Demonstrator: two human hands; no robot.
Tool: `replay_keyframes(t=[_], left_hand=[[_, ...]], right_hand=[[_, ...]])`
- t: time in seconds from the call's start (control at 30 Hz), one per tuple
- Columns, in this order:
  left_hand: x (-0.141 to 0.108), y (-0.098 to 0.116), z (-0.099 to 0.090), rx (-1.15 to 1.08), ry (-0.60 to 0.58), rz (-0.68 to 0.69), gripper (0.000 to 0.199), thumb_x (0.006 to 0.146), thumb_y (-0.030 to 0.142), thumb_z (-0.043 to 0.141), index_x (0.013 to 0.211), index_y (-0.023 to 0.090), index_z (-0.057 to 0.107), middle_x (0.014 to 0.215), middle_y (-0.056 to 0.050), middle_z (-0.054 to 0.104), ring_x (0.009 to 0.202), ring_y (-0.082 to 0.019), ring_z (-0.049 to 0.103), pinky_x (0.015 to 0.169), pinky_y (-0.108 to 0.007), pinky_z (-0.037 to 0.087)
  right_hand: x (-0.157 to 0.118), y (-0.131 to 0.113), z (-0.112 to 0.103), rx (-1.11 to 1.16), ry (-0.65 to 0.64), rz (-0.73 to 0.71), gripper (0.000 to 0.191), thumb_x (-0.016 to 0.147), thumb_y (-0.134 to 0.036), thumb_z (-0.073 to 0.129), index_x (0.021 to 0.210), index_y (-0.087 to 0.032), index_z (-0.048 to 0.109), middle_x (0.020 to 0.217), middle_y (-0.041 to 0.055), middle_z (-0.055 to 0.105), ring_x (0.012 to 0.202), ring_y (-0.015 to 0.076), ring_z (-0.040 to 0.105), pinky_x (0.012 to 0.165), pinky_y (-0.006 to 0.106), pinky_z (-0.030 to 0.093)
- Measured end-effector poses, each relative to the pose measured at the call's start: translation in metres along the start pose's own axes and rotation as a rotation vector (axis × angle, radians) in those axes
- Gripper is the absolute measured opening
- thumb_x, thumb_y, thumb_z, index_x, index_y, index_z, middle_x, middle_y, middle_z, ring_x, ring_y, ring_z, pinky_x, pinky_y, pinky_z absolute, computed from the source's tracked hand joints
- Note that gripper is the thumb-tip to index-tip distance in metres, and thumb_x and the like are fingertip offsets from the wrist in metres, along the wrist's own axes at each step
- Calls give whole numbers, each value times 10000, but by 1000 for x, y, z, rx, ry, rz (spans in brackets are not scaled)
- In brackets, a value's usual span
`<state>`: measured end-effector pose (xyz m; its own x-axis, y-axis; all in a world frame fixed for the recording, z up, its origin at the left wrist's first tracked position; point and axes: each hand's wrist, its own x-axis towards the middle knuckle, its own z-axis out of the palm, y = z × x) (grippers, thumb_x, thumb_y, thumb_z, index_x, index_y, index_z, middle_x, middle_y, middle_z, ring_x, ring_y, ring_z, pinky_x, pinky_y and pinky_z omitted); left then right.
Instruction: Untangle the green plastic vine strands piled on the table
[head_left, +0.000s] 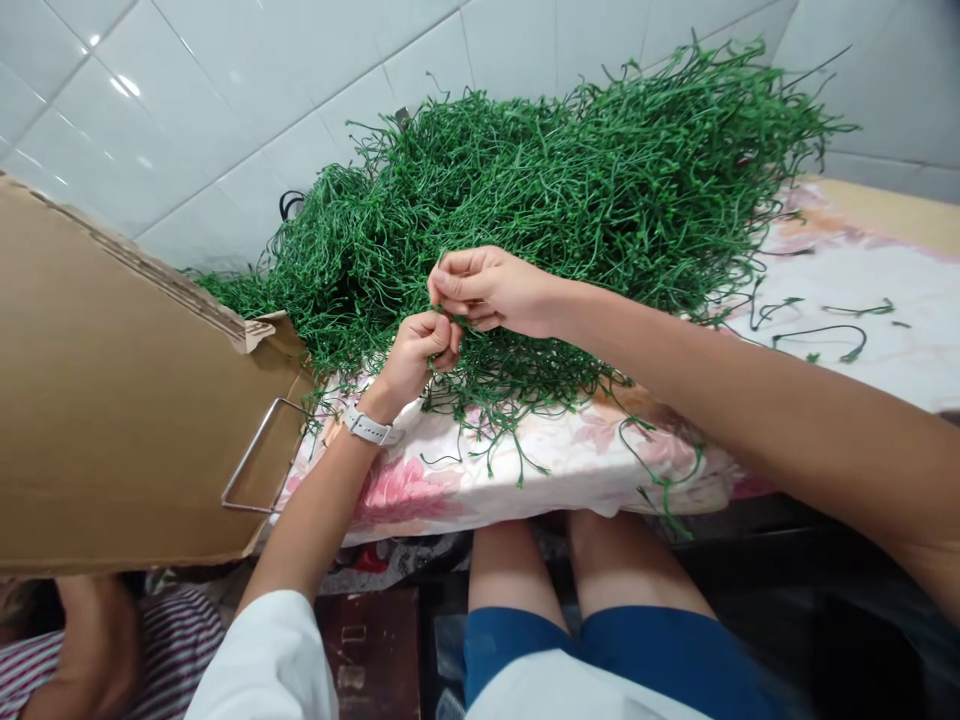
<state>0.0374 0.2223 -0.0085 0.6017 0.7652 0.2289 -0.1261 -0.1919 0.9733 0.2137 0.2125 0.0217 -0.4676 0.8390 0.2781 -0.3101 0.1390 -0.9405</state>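
Observation:
A big heap of thin green stems [570, 190], knotty at the tips and plastic-looking, lies in front of me. My left hand [420, 355], a pale watch [369, 426] on its wrist, is closed in a fist at the near edge of the heap. Just above and to the right of it, my right hand [487, 290] pinches with thumb and forefinger. A bit of green stem shows between the two hands, which nearly touch. Most of what the fingers hold is hidden by them.
Loose stems [517, 455] are scattered on the flowered cloth [547, 490]. A large cardboard box [142, 400] stands at left, with a bent metal wire frame [251, 455] by it. White tiles [247, 80] rise behind. Another person in a striped top [180, 640] is at lower left.

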Motion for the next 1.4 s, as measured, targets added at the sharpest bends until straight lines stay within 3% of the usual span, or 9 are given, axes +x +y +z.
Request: replay_keyframes(t=[0.23,0.43,0.63,0.77,0.93,1.1,1.17,1.3,1.4], left_hand=[[2,-9,-11,451,-281,10,311,706,292,642,495,180,442,495,28,408,497,-72,318,518,-262,265],[-2,3,-6,779,-338,54,179,695,283,522,556,187,467,556,11,458,576,-115,411,608,-291,369],[-7,15,-3,966,-388,81,182,749,272,476,633,173,574,615,-10,597,651,-149,548,655,-277,445],[-7,21,-8,1075,-400,152,171,751,230,490,608,168,561,597,-10,584,612,-137,528,595,-255,410],[-8,35,-16,1324,-302,278,258,710,143,489,495,199,358,480,19,371,481,-92,339,542,-276,273],[-10,39,-19,1609,-207,262,338,622,137,535,485,233,241,456,11,307,480,-117,235,571,-336,212],[-11,38,-19,1689,-218,252,331,616,140,558,459,228,280,450,-6,349,477,-124,234,574,-347,190],[-14,34,-18,1743,-226,251,183,762,151,535,615,187,637,514,-42,524,475,-147,324,581,-350,158],[-14,32,-19,1617,-214,256,214,838,167,511,701,190,674,529,-21,518,480,-139,324,591,-339,171]], right_hand=[[-3,-7,-7,-498,-411,48,267,871,-88,637,607,-124,646,552,-12,594,543,69,518,566,205,396],[-8,-22,2,-741,-501,129,220,807,-67,610,627,-116,727,617,26,679,632,123,599,669,274,453],[-13,-27,7,-819,-544,116,204,786,-68,608,623,-118,721,561,-8,592,593,102,498,621,267,378],[-10,-20,5,-808,-531,45,195,765,-78,623,578,-119,660,541,-24,531,579,87,445,598,262,325],[-7,-11,8,-599,-351,-118,211,811,-101,607,601,-122,626,553,-34,484,579,75,390,597,268,282],[-12,-11,21,-777,-266,-117,330,738,-14,620,490,-162,461,543,-66,258,605,78,218,619,305,203],[-14,-13,22,-823,-260,-82,348,717,-16,632,474,-171,436,547,-61,254,623,89,216,638,312,211],[-11,-12,8,-928,-179,-49,333,729,-49,677,487,-170,482,524,-55,285,619,94,257,650,310,239],[-7,-10,-7,-875,-187,-54,337,837,-154,700,539,-161,544,529,-49,323,578,82,274,599,295,237]])
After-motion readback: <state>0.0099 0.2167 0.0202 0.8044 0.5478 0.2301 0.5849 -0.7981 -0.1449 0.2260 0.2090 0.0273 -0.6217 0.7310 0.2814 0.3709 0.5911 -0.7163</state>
